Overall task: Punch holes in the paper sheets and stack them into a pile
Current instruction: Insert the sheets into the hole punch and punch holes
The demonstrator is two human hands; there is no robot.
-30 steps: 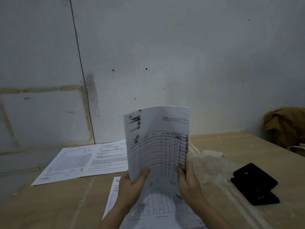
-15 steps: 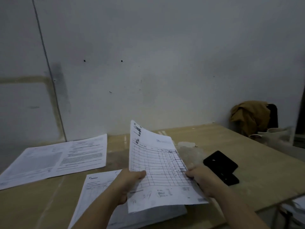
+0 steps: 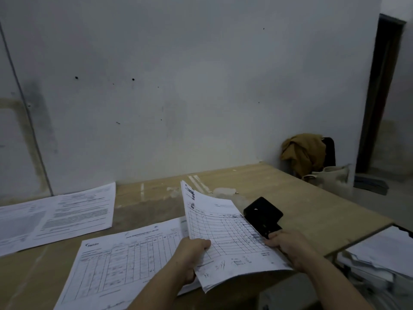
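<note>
I hold a thin bundle of printed sheets [image 3: 225, 233] with a table grid, tilted above the wooden table [image 3: 312, 209]. My left hand [image 3: 190, 256] grips its left edge, thumb on top. My right hand [image 3: 290, 249] pinches its right edge. The black hole punch [image 3: 262, 214] sits on the table just beyond the bundle's right edge, close to my right fingers. Under the bundle lies a printed form sheet [image 3: 116, 262] flat on the table. Another spread of printed sheets [image 3: 55, 218] lies at the far left.
The table's right edge runs diagonally near my right hand. Beyond it, lower right, is a messy stack of papers [image 3: 380, 258]. A brown cloth [image 3: 301, 151] hangs over a chair at the back right, with a pale bag [image 3: 330, 177] beside it. A wall stands behind.
The bundle came down from upright in front of me to a low tilt and moved right toward the hole punch. My view swung right, showing the table's edge and the paper stack.
</note>
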